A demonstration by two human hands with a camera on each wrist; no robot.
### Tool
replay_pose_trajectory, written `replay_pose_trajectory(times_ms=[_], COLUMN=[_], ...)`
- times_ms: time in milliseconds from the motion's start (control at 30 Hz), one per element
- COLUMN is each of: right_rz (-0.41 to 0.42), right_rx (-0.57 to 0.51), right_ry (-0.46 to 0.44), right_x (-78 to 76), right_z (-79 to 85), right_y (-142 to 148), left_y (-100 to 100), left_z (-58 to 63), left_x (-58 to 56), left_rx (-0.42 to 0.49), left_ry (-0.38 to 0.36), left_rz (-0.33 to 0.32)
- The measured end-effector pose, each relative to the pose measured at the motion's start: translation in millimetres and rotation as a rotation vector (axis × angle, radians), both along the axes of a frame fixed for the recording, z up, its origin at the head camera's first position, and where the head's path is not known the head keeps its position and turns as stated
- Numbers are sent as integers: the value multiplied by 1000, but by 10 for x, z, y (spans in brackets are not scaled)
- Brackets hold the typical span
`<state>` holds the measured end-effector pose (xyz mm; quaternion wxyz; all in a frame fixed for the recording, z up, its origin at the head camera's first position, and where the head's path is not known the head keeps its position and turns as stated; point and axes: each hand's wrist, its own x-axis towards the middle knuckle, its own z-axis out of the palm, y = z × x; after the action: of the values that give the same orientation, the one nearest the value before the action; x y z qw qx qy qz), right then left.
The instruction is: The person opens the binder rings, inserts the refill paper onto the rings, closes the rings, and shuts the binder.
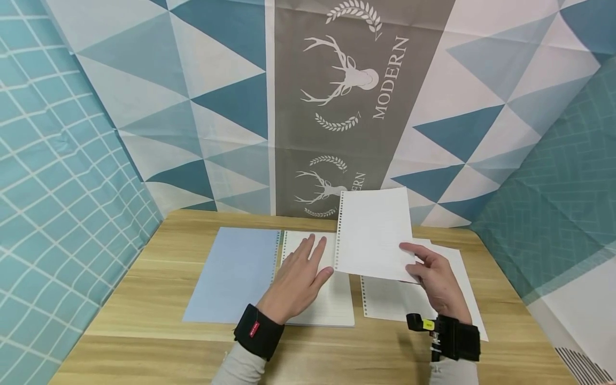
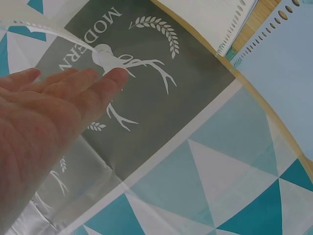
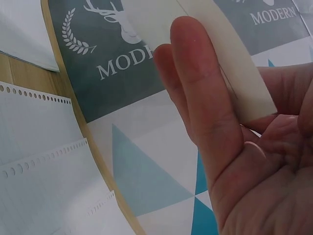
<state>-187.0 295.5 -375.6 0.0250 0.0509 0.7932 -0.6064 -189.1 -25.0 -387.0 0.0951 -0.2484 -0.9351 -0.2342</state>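
Observation:
My right hand (image 1: 435, 278) pinches a white loose-leaf sheet (image 1: 372, 235) by its right edge and holds it up off the table. A row of punched holes runs down the sheet's left side. In the right wrist view the thumb and fingers (image 3: 200, 73) meet on the paper from both sides. My left hand (image 1: 295, 278) hovers over or rests on a lined page stack (image 1: 332, 299), fingers straight; I cannot tell whether it touches. Left of that stack lies a pale blue punched cover (image 1: 236, 272), its holed edge beside the stack's holed edge.
Beneath the right hand, several punched white sheets (image 1: 394, 299) overlap on the wooden table (image 1: 144, 299). A patterned cloth (image 1: 231, 107) with deer prints hangs along the table's far edge, and teal cloth (image 1: 62, 160) hangs at the left.

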Motion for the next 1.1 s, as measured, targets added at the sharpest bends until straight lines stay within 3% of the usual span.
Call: replay_pose_trajectory(times_ms=[233, 1100], right_rz=[11, 84], right_rx=[21, 34], right_ry=[16, 30], right_x=[11, -26], right_z=[13, 36], right_y=[-50, -225], left_y=[-39, -189], left_z=[6, 40], left_x=[-15, -57], left_rx=[13, 52], left_ry=[21, -29], left_rz=[-1, 54])
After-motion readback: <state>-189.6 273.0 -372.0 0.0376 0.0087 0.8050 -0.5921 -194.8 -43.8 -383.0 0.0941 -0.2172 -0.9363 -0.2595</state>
